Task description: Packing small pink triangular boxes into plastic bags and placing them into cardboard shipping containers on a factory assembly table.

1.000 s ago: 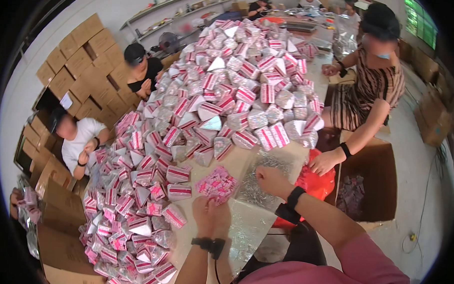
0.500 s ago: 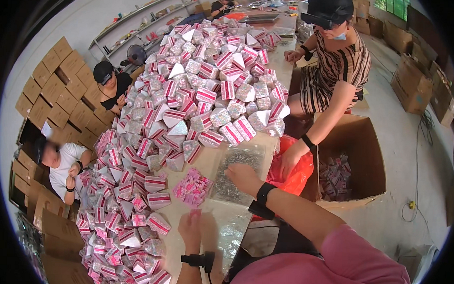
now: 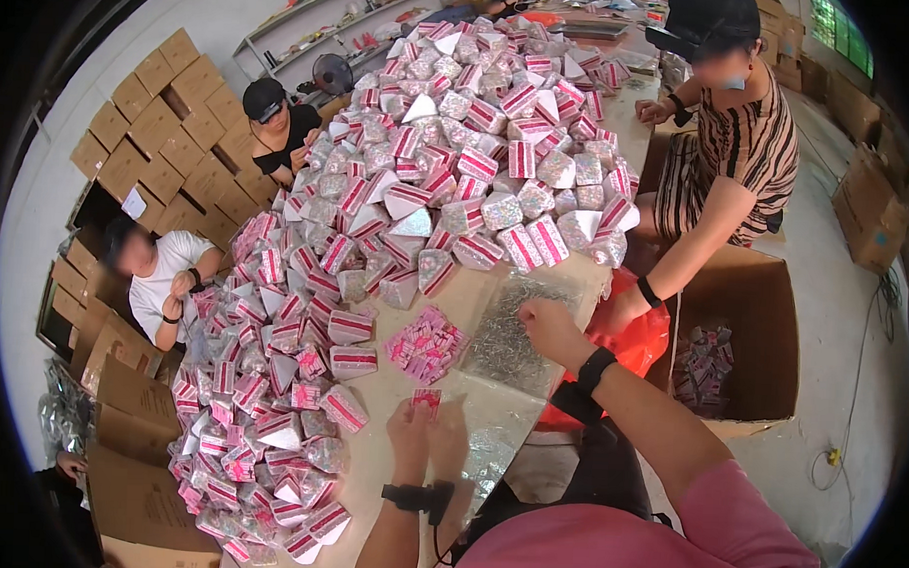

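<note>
My left hand (image 3: 426, 438) is at the table's near edge, with a small pink card (image 3: 426, 398) pinched at its fingertips. Just beyond it lies a loose pile of pink cards (image 3: 427, 343). My right hand (image 3: 550, 327) reaches forward and rests, fingers down, on a stack of silver glitter sheets (image 3: 508, 336); whether it grips one I cannot tell. More glitter sheet (image 3: 495, 426) lies beside my left hand. A big heap of pink-and-silver wedge-shaped packs (image 3: 448, 174) covers the table (image 3: 379, 452) beyond and to the left.
A person in a striped dress (image 3: 729, 153) leans in at the right, one hand on a red bag (image 3: 638, 335). An open cardboard box (image 3: 748, 334) holds pink packs. Two seated people (image 3: 159, 274) (image 3: 280, 128) work at the left, beside stacked cartons (image 3: 160, 113).
My left hand has drawn back from the pink pile toward me and now holds a pink card. The right hand stays on the glitter sheets. My view has shifted slightly.
</note>
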Demonstrator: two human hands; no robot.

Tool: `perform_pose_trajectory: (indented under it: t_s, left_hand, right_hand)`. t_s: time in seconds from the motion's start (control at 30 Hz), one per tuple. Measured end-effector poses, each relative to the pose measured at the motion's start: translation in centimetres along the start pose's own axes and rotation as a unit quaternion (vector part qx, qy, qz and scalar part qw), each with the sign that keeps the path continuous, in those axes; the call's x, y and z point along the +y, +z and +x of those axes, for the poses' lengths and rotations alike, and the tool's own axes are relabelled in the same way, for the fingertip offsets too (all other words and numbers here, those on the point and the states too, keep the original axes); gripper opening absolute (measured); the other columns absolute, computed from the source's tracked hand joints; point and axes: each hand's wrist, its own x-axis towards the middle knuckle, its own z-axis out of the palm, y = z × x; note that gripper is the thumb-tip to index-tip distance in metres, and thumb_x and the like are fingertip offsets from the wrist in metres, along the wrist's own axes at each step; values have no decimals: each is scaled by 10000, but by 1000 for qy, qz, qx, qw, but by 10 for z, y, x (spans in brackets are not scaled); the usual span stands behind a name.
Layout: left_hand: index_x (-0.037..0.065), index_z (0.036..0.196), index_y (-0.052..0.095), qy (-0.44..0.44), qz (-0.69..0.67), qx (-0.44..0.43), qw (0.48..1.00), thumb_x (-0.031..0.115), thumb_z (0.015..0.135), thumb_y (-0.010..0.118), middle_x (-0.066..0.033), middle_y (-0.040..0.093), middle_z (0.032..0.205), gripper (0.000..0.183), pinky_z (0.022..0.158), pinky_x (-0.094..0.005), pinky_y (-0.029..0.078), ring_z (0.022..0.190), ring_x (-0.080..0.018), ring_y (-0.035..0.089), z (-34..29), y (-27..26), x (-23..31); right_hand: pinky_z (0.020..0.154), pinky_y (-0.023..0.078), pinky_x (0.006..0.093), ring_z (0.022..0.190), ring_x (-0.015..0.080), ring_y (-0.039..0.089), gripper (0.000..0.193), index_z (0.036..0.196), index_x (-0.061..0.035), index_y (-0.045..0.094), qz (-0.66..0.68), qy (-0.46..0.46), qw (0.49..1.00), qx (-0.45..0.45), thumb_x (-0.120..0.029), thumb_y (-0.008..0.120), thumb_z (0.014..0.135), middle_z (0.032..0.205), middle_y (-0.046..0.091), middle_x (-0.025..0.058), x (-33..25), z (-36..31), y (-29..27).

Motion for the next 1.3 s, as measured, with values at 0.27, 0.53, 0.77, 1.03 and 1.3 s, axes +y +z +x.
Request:
perform_pose_trajectory:
  t_s: [0.27,0.53,0.77,1.03,1.3]
  left_hand:
    - [-15,957,637,-25,5,-15,1000,130,922,553,0,619,809,171,654,-215,423,709,-58,526,-16,6,6]
    - [-8,952,645,-60,-2,-36,998,159,921,572,11,621,828,186,672,-205,417,737,-48,521,-28,10,21]
    - [-11,988,645,-42,-42,-42,997,147,921,570,-3,636,829,187,658,-214,432,732,-58,539,-31,9,17]
    - [-10,963,646,-70,-30,-48,996,145,925,560,9,624,842,181,683,-206,422,750,-46,527,-41,3,26]
    - [-30,998,640,-47,-48,-45,997,123,908,575,-11,636,832,190,664,-220,442,742,-55,544,-47,2,21]
  right_hand:
    - [745,472,459,876,360,605,131,881,-38,600,-66,-1,992,-105,-67,566,757,832,601,196,-17,-13,13]
    - [752,471,477,880,386,590,107,852,-40,589,-78,-13,987,-141,-84,555,761,841,601,198,-7,0,26]
    - [683,469,448,740,386,591,92,736,-20,624,-60,-36,990,-119,-74,549,737,745,614,195,-4,20,9]
    - [673,468,431,715,363,593,100,804,-31,627,34,-7,998,-52,-82,587,728,763,616,189,-27,24,-12]
    - [681,475,421,721,335,613,127,829,-29,634,114,86,989,-49,-100,637,724,758,625,174,-27,21,-20]
